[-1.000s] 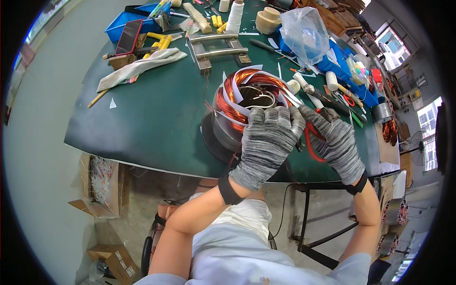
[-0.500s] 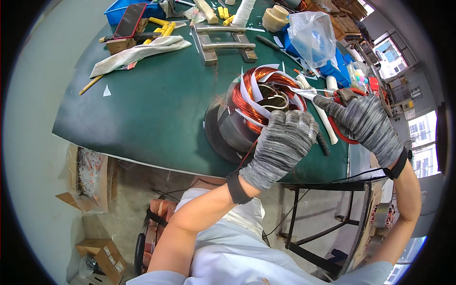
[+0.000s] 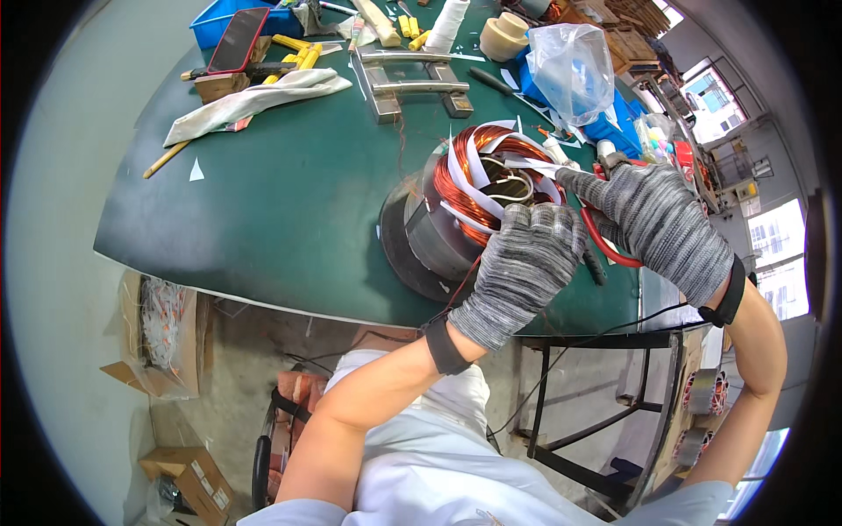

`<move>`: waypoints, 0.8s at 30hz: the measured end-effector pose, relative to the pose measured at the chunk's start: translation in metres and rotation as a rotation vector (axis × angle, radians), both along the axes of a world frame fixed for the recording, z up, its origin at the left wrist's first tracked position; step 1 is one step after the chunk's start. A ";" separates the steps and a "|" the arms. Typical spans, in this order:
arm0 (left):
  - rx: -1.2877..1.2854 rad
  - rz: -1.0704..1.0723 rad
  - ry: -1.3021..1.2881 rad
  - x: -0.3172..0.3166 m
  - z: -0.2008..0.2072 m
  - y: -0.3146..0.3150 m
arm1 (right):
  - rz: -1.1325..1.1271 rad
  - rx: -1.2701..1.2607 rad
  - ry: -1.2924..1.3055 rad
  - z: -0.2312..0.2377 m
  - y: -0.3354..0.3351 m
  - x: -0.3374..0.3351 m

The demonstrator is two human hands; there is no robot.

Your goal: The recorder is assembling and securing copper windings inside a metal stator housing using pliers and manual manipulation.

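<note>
A motor stator (image 3: 438,232) with copper windings (image 3: 456,188) and white insulating paper strips (image 3: 465,162) stands on a dark round base on the green table (image 3: 289,202). My left hand (image 3: 522,263), in a grey knit glove, presses on the near side of the windings. My right hand (image 3: 653,219), also gloved, grips red-handled scissors (image 3: 601,241) whose blades reach toward the paper strips at the winding's right side.
At the table's far side lie a metal frame (image 3: 412,79), a white cloth (image 3: 254,101), a phone (image 3: 239,39) on a blue tray, yellow sticks, a clear plastic bag (image 3: 574,66) and small tools. Cardboard boxes (image 3: 167,337) sit on the floor to the left.
My right hand with the scissors swung out to the right, then came back closer to the winding. The view shifted so the stator sits higher and more to the right.
</note>
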State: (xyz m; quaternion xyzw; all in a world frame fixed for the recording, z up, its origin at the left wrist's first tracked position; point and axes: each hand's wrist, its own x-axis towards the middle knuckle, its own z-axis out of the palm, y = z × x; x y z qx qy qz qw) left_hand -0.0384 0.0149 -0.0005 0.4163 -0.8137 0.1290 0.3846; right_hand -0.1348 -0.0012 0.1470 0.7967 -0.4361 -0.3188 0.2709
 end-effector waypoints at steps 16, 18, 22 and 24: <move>-0.036 0.063 0.056 -0.008 -0.003 -0.004 | 0.028 0.070 -0.159 -0.012 -0.016 -0.011; -0.039 0.153 -0.021 0.015 -0.006 -0.007 | 0.074 0.143 -0.310 -0.024 -0.031 0.011; -0.081 0.098 0.018 -0.006 0.004 -0.003 | 0.066 0.108 -0.323 -0.016 -0.017 -0.021; -0.027 -0.031 0.087 -0.002 0.013 0.005 | 0.057 0.108 -0.412 -0.015 -0.008 -0.040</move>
